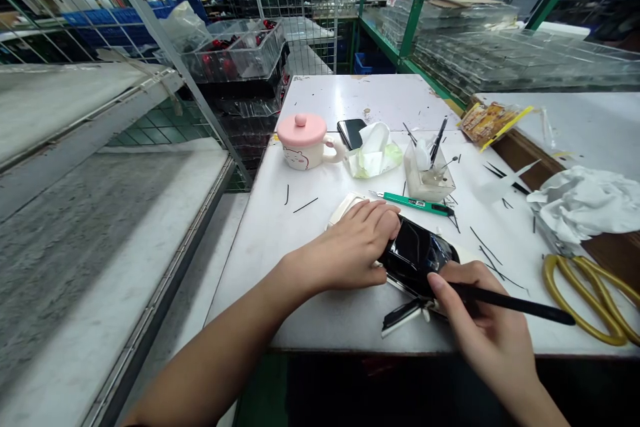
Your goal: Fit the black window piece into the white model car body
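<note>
The right hand [483, 320] is clamped on one black rod [515, 303], bearing against one glossy black plastic shell [413, 257] lying on the white bench [250, 267], while the left hand [345, 247] is closing over that shell, fingers together. One pair of gold scissors [585, 300] is lying to the right. Farther off, one green utility knife [415, 203], one clear cup [429, 173], one black phone [351, 133] and one pink lidded mug [306, 141] are standing beyond.

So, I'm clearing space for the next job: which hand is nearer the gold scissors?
Right hand, holding a stylus: nearer, just left of the scissors. Left hand: much farther left, beyond the right hand.
</note>
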{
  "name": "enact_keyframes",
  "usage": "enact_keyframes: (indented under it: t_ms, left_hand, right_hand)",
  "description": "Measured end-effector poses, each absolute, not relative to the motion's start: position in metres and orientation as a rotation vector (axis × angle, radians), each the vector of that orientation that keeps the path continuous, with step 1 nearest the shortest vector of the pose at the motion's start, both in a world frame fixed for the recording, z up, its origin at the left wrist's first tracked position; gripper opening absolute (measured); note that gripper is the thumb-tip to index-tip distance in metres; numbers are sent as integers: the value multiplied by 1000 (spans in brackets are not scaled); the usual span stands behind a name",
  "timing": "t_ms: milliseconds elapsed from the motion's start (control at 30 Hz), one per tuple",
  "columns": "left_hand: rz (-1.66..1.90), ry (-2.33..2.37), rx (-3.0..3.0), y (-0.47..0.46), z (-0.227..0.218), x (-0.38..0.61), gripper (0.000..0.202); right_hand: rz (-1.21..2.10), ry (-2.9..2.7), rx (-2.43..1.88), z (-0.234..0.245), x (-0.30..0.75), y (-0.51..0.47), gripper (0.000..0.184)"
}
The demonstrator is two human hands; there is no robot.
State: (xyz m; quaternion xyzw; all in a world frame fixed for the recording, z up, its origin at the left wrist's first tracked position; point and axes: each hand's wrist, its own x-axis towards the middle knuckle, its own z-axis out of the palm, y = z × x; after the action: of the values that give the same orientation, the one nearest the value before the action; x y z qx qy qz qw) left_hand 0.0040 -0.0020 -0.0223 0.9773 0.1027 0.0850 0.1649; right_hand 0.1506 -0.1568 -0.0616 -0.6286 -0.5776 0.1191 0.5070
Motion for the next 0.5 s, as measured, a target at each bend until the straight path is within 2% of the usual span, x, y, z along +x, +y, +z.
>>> enact_keyframes:
  t_ms: [500]
  left_hand:
    - [325,353,2903,-7,-31,8,32]
  right_hand:
    - [270,-1539,-1518,-64,151,-159,15]
